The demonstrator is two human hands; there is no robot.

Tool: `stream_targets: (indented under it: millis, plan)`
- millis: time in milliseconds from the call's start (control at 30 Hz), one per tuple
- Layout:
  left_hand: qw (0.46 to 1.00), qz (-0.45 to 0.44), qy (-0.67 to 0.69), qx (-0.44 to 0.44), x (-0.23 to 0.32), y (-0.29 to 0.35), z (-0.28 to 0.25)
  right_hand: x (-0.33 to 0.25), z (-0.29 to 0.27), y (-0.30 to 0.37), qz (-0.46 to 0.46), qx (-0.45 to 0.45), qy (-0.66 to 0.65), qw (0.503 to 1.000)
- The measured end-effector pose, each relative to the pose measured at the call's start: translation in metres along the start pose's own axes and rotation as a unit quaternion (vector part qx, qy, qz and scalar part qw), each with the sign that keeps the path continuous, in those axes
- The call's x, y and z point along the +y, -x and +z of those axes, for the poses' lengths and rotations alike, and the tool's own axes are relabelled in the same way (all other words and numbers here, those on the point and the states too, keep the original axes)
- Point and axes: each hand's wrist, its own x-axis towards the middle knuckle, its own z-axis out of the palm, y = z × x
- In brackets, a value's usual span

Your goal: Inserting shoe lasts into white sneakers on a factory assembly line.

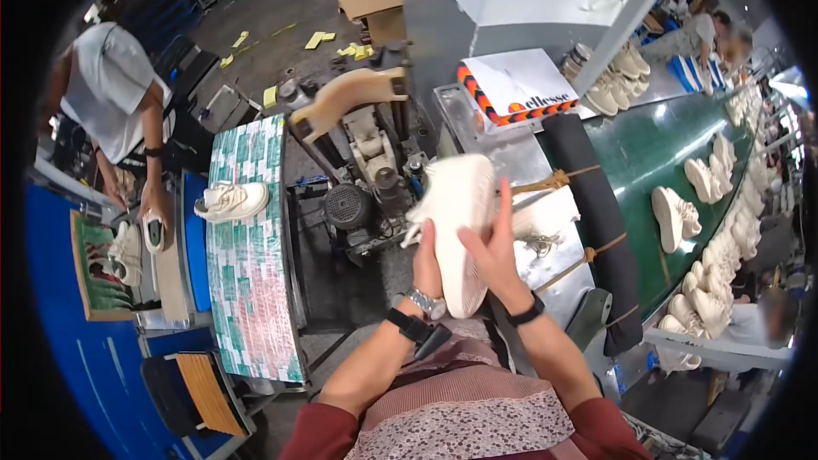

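An off-white sneaker (457, 226) is held upright in front of me, its pale sole facing me and its laces hanging at the left. My left hand (427, 266) is closed round its left side near the lower end. On the right side, my right hand (498, 257) presses its thumb to the sole edge, the fingers stretched along the shoe and partly hidden behind it. Just right of my right hand, another off-white shoe (550, 215) with loose laces lies on the metal bench (567, 277).
A press-like machine (368, 140) stands ahead. At left, one sneaker (232, 202) rests on a green-and-white wrapped board (247, 290); beyond it a co-worker (119, 89) handles a shoe. A shoebox (520, 85) sits ahead right, beside a green conveyor (630, 170) carrying several shoes.
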Motion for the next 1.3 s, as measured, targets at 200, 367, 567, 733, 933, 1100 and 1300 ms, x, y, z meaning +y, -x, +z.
stream_targets:
  millis: [200, 367, 567, 733, 933, 1100, 1300]
  plan:
    - [0.984, -0.005, 0.133, -0.115, 0.068, -0.024, -0.012, -0.018, 0.078, -0.065, -0.104, -0.061, 0.362, 0.924]
    - [0.976, 0.017, 0.196, -0.092, 0.056, -0.014, -0.018, -0.035, 0.086, -0.066, -0.118, -0.119, 0.441, 0.882]
    - [0.985, 0.009, 0.146, -0.095, 0.054, -0.017, -0.035, -0.061, 0.127, -0.086, -0.098, -0.171, 0.575, 0.794]
    - [0.995, 0.030, 0.052, -0.080, 0.051, -0.011, -0.067, -0.044, 0.104, -0.050, -0.134, -0.145, 0.514, 0.835]
    - [0.994, 0.016, -0.014, -0.108, 0.046, 0.004, -0.067, -0.041, 0.083, -0.044, -0.154, -0.091, 0.498, 0.848]
    - [0.974, 0.003, 0.067, -0.217, 0.042, -0.016, -0.024, -0.035, 0.091, -0.031, -0.163, -0.079, 0.499, 0.848]
    - [0.952, -0.032, 0.038, -0.303, 0.048, -0.001, -0.041, -0.033, 0.086, -0.015, -0.189, -0.013, 0.447, 0.874]
